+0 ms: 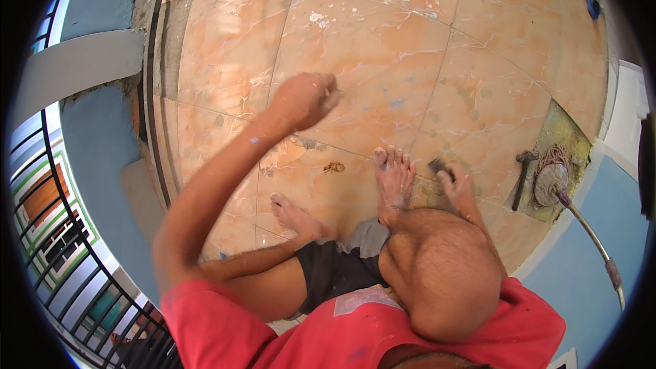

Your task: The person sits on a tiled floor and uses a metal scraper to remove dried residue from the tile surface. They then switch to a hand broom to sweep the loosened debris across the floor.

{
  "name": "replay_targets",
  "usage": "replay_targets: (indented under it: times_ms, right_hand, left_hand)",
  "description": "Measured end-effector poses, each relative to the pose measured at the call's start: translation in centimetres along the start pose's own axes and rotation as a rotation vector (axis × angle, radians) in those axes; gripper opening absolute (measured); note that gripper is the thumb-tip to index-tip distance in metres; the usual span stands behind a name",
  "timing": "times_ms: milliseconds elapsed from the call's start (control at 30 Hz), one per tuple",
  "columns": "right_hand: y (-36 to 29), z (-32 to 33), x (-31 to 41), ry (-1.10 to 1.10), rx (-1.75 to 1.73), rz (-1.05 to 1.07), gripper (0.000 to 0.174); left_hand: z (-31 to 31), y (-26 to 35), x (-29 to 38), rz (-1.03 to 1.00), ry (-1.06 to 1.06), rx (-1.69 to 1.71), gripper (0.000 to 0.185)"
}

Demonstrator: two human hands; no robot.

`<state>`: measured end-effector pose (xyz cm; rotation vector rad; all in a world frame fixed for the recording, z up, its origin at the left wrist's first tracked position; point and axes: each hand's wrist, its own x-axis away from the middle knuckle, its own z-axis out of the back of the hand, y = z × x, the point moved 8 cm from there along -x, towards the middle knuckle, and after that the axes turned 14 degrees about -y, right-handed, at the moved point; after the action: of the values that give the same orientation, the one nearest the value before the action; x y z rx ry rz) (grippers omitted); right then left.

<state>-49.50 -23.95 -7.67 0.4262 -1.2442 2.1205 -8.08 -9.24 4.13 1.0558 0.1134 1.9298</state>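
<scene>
My left hand [307, 101] is raised over the marbled orange floor tiles [359, 72], fingers curled into a fist. It is slightly blurred, and no object shows in it. Beside my right foot [395, 179], my right hand [459, 188] grips a small dark flat block [438, 165] low over the tiles. My raised knee [456, 277] covers most of the right forearm. Below the left hand, a brown smear [334, 167] and a grey rough patch [311, 144] mark the floor near a tile joint.
At right, a hammer [524, 177] and a round-headed mop [552, 183] lie on a bare patch without tile. The mop's pole leans along a blue wall [599, 225]. A blue object [592, 4] sits far right. Left are a metal floor track [151, 72] and black railing [66, 200].
</scene>
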Motion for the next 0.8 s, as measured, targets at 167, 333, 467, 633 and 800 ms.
replay_targets:
  times_ms: [167,333,467,633,800]
  right_hand:
    - [-7.1,9.1,-5.2,-0.085,-0.391,-0.107,0.049]
    - [-15.2,9.7,-8.2,-0.369,-0.106,-0.176,0.056]
    - [-19.5,11.6,-12.8,-0.155,0.41,0.312,0.055]
    - [-28.2,6.8,-17.4,-0.327,0.624,0.13,0.049]
    - [-24.9,2.5,-21.6,-0.296,0.735,0.047,0.046]
  left_hand:
    - [8.3,-2.6,3.1,0.141,0.013,-0.288,0.024]
    - [9.3,-2.2,4.0,0.09,0.099,-0.345,0.027]
    - [1.9,0.7,0.9,-0.085,0.129,-0.034,0.038]
    - [-6.0,2.9,-2.1,-0.157,0.339,0.267,0.074]
    - [-10.4,2.4,-7.2,-0.109,0.23,0.493,0.084]
